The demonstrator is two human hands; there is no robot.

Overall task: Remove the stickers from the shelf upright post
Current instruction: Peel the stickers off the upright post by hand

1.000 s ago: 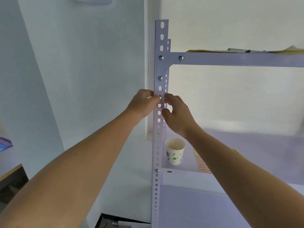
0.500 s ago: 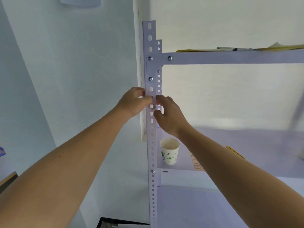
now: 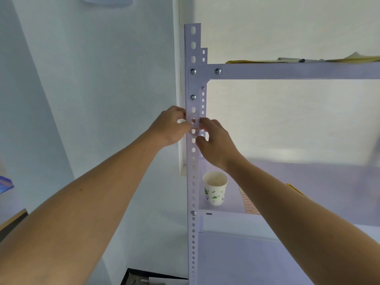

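Head view shows my left hand (image 3: 170,125) and right hand (image 3: 216,142) meeting at the shelf upright post (image 3: 193,182), fingertips of both pinching a pale sticker (image 3: 194,121) stuck across its front face. Left of my left hand I see bare wall; below my right wrist stands a paper cup (image 3: 214,188).

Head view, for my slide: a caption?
Both hands, left and right, pick at a sticker on the shelf post.
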